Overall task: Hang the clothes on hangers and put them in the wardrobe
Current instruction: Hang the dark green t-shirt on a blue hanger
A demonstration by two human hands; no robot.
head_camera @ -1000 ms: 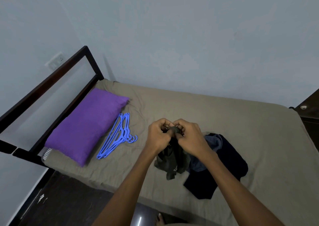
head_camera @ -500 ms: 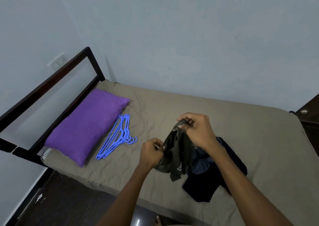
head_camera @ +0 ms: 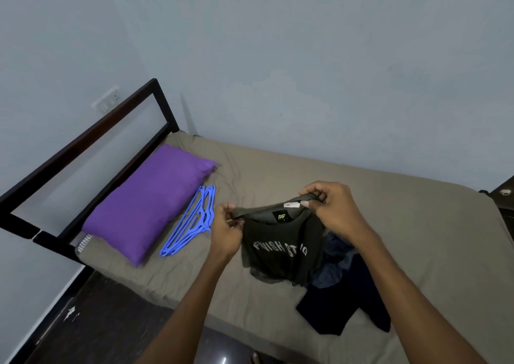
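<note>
Head view: left hand (head_camera: 226,231) and right hand (head_camera: 331,210) pinch dark shirt (head_camera: 278,249) collar, frame centre; blue hangers (head_camera: 192,221) left, beside purple pillow (head_camera: 147,205).

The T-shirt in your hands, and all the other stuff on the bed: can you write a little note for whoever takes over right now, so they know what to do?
Left hand: pinches the dark T-shirt at one side of its neckline.
Right hand: pinches the other side; the shirt hangs spread between both grips, print facing you, above the bed.
Blue hangers: a bunch lying on the bed beside the purple pillow, untouched.
Other dark clothes: a heap on the bed, below the right hand.
Done: one shirt picked up and opened out.
Left: put it on a hanger, hang the remaining clothes, carry all to the wardrobe, which is not in view.
</note>
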